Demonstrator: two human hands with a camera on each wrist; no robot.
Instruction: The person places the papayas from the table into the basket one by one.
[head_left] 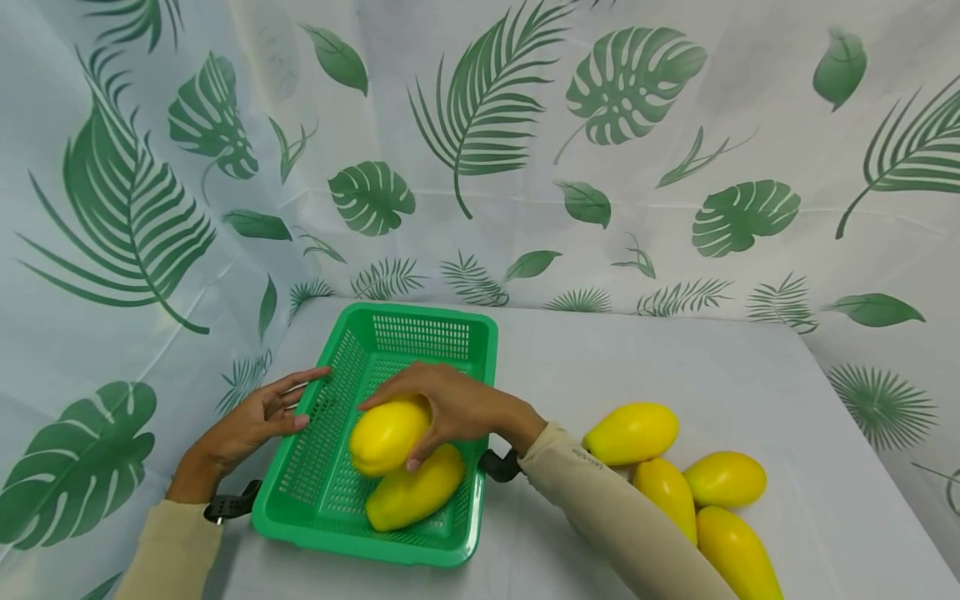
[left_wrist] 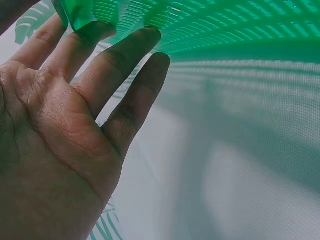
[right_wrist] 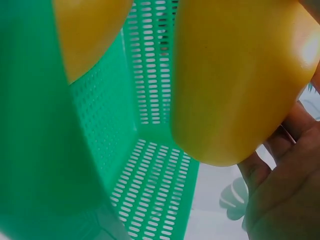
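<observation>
A green plastic basket with slotted walls stands on the table. My right hand reaches over its right side and grips a yellow papaya-like fruit, thumb and fingers around it. In the right wrist view that held fruit fills the upper right, beside the slotted wall. Another yellow fruit lies in the basket, partly overlapped by the held one. At the basket's left rim, my left hand touches with extended fingers. The left wrist view shows its palm with fingertips against the outer wall.
Several more yellow fruits lie grouped on the white table, right of the basket and beside my right forearm. A leaf-patterned sheet stands behind the table and along its left side.
</observation>
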